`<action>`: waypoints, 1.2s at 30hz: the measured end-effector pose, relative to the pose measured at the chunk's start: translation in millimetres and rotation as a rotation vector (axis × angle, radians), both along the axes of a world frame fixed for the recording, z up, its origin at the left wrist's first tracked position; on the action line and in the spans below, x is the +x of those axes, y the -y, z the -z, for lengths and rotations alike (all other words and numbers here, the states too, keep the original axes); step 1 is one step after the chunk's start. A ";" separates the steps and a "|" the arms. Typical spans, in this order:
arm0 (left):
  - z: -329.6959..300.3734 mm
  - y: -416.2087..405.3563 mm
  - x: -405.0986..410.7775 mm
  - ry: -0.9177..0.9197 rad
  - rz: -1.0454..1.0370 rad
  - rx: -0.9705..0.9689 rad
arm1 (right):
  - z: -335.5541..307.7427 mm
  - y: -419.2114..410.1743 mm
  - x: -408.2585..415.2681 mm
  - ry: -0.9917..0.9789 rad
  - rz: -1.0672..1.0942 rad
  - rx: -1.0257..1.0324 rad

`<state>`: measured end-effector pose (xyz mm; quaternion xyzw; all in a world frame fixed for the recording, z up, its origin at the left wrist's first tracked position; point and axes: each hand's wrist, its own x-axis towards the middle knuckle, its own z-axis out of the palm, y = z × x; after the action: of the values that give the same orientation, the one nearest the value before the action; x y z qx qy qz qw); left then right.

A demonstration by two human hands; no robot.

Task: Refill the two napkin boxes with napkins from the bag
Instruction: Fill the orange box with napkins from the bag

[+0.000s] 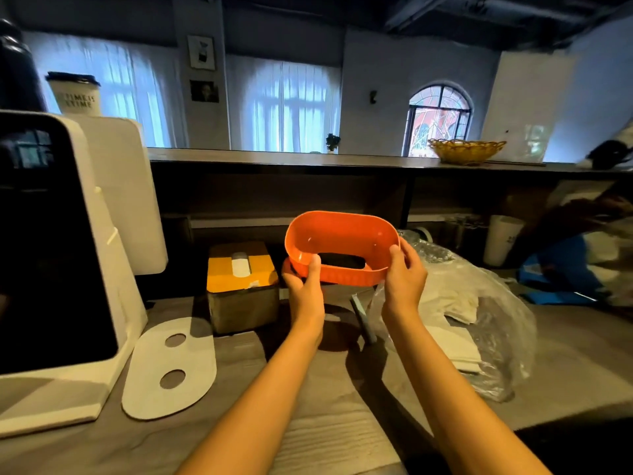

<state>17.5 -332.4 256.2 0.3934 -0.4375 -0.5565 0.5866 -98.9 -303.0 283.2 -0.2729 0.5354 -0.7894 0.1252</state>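
Observation:
An orange oval napkin box (342,236) is held up above the counter, its open side facing me and a dark slot in its far face. My left hand (305,279) grips its near left rim, thumb inside. My right hand (404,272) grips its right end, thumb on the rim. A second napkin box (243,286), square with a yellow top and a white napkin poking from the slot, stands on the counter to the left. The clear plastic bag (486,323) with white napkins (452,303) lies on the right.
A white oval card with two round holes (171,368) lies on the counter beside a white machine with a dark screen (58,255). A grey stick (363,317) lies under the orange box. A raised shelf behind carries a woven basket (466,150). Blue packaging (565,272) sits far right.

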 end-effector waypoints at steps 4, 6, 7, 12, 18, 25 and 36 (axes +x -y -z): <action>-3.4 -20.5 25.3 -0.024 -0.048 -0.088 | -0.1 -30.1 10.1 0.043 -0.017 -0.025; -1.3 -31.1 41.6 -0.004 -0.075 -0.126 | 4.5 -43.0 17.8 0.043 -0.041 -0.022; 0.2 -36.9 49.9 0.008 -0.079 -0.142 | 7.3 -48.7 22.9 0.045 -0.056 -0.015; 18.6 -65.1 90.5 0.135 -0.116 -0.169 | 32.9 -66.4 43.8 0.069 -0.098 0.051; 40.4 -78.9 117.3 0.357 -0.149 -0.074 | 63.7 -74.0 68.9 0.098 -0.255 0.229; 47.5 -73.0 129.9 0.489 -0.107 0.061 | 65.5 -83.7 81.1 -0.029 -0.395 0.425; 12.9 -142.9 62.8 0.503 -0.081 -0.514 | 50.7 -117.7 30.1 -0.164 -0.079 0.169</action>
<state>80.3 -189.5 243.3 0.3748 -0.6778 -0.2906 0.5618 -68.8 -185.3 232.5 -0.3458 0.5973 -0.7110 0.1347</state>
